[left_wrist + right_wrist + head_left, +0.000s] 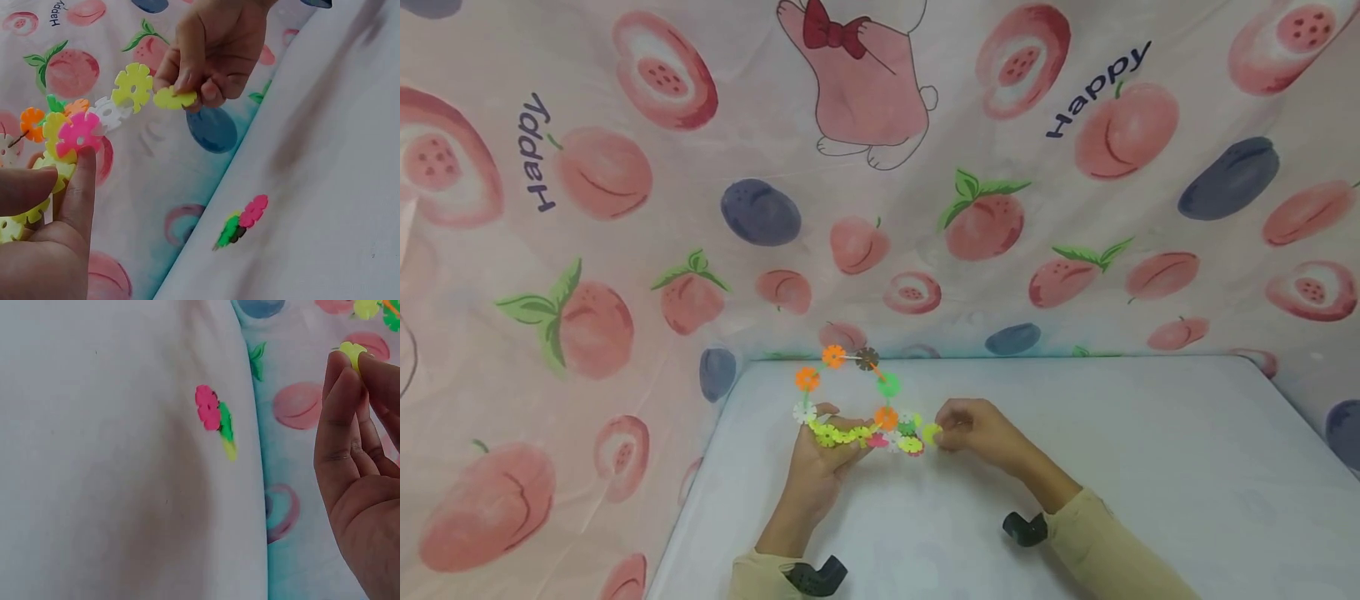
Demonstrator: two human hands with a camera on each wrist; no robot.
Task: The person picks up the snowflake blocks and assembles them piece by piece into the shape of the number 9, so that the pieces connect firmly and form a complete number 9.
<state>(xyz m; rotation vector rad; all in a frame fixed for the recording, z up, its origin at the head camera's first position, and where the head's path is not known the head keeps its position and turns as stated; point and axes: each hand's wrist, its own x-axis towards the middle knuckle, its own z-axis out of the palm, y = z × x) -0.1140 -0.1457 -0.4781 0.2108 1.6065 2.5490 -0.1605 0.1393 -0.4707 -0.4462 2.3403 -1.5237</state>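
Note:
My left hand [816, 475] holds a looped chain of notched plastic flower discs [847, 436] in yellow, orange, white, green, pink and dark colours. In the left wrist view, its thumb lies over yellow discs and a fingertip touches a pink disc [79, 133]. Beyond that come a white disc [109, 114] and a yellow end disc [132, 87]. Between thumb and fingers, my right hand [985, 433] pinches a single yellow flower disc [167, 99], its edge close beside the end disc. The right wrist view shows the pinched disc partly hidden by fingertips.
Several loose discs [207, 407], pink, green, dark and yellow, lie in a small cluster on the white tabletop [1150, 450] near its far edge. A fruit-printed cloth [880, 208] hangs behind the table. Black wrist devices [1025, 529] sit at both sleeves.

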